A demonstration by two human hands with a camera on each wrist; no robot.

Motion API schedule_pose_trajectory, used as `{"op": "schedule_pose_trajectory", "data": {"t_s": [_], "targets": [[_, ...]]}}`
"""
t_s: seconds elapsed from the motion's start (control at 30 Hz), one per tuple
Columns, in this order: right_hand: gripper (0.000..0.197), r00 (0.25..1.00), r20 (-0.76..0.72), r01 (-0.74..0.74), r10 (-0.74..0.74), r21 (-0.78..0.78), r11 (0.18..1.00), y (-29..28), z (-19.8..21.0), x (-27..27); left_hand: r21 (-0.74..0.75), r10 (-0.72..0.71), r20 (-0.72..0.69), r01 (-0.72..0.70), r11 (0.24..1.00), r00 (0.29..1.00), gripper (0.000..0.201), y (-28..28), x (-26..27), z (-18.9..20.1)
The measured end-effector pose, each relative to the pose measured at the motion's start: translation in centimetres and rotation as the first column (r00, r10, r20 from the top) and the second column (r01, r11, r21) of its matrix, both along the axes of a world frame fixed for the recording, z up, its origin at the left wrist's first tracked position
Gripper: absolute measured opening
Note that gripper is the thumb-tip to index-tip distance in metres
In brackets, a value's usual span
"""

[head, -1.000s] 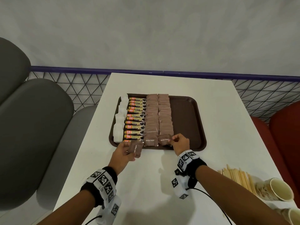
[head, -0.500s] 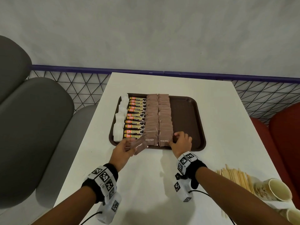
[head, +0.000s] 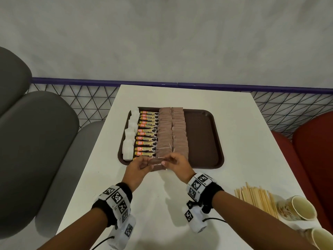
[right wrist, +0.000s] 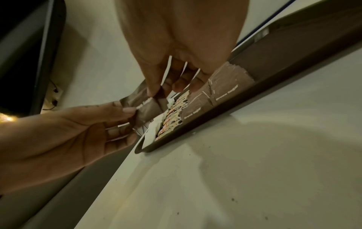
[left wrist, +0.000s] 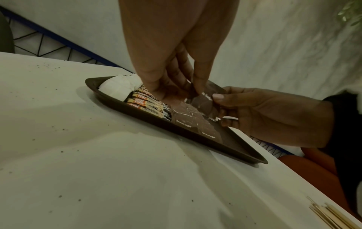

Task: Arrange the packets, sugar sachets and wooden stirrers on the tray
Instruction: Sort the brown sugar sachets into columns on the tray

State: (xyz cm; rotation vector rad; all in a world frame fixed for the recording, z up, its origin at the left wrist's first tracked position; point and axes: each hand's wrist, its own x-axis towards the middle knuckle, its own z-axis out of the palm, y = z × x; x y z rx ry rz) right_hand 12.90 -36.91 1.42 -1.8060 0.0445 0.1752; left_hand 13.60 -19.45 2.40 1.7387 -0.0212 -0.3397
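Note:
A brown tray [head: 203, 141] holds a column of white sachets [head: 129, 139], a column of orange coffee packets [head: 146, 136] and two columns of brown sugar sachets [head: 172, 132]. Over the tray's near edge, both hands hold one small stack of brown sugar sachets [head: 156, 161]. My left hand [head: 146, 162] grips its left end. My right hand [head: 171, 160] pinches its right end between thumb and fingers. The left wrist view shows the stack [left wrist: 205, 100] above the tray rim [left wrist: 176, 131]. The right wrist view shows the same stack [right wrist: 147, 106]. Wooden stirrers [head: 255, 197] lie on the table at the near right.
Two paper cups [head: 299, 208] lie at the table's near right corner beside the stirrers. The tray's right third is bare. Grey seats stand to the left of the white table [head: 162, 210], red seats to the right, and a mesh railing behind.
My right hand left the right sachet column and moved left to pinch the stack. My left hand brought the stack right, toward the middle of the tray's near edge.

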Motion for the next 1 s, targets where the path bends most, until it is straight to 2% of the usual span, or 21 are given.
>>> {"op": "schedule_pose_trajectory", "data": {"t_s": [0.1,0.17,0.27,0.5,0.6,0.73,0.83,0.9,1.0], "targets": [[0.012,0.983,0.029,0.182,-0.18,-0.095,0.979,-1.5,0.1,0.3,-0.031,0.028,-0.014,-0.028,0.999,1.0,0.018,0.1,0.1,0.0],[0.013,0.952,0.031,0.305,-0.304,-0.161,0.939,-3.1,0.2,0.5,-0.039,0.042,-0.028,-0.043,0.998,0.999,0.016,0.4,0.2,0.0],[0.015,0.92,-0.003,0.379,-0.391,-0.241,0.894,-5.3,-0.1,0.9,-0.022,0.048,-0.046,-0.049,0.999,0.998,0.016,0.8,0.2,-0.4],[0.018,0.933,-0.115,0.238,-0.341,-0.516,0.823,-6.2,-2.0,1.7,-0.017,0.038,-0.073,-0.04,0.999,0.997,0.016,0.5,0.2,-0.5],[0.019,0.944,-0.096,0.195,-0.316,-0.609,0.768,-5.7,-1.9,1.9,-0.021,0.026,-0.076,-0.027,0.999,0.997,0.016,0.3,0.2,-0.2],[0.018,0.965,-0.029,0.154,-0.262,-0.744,0.65,-5.5,-1.5,1.8,-0.026,0.011,-0.086,-0.013,1.0,0.996,0.017,0.1,0.1,-0.2],[0.019,0.959,0.026,0.209,-0.281,-0.733,0.647,-5.5,-1.5,1.4,-0.025,-0.019,-0.099,0.017,1.0,0.995,0.017,-0.4,0.0,-0.3],[0.028,0.942,0.093,0.296,-0.322,-0.685,0.666,-5.7,-1.3,0.7,-0.038,-0.056,-0.122,0.052,0.998,0.991,0.019,-0.9,-0.1,-0.3],[0.041,0.89,0.164,0.426,-0.425,-0.63,0.65,-6.4,-0.8,-1.3,-0.059,-0.124,-0.154,0.116,0.991,0.98,0.018,-1.9,-0.4,-0.4]]}}
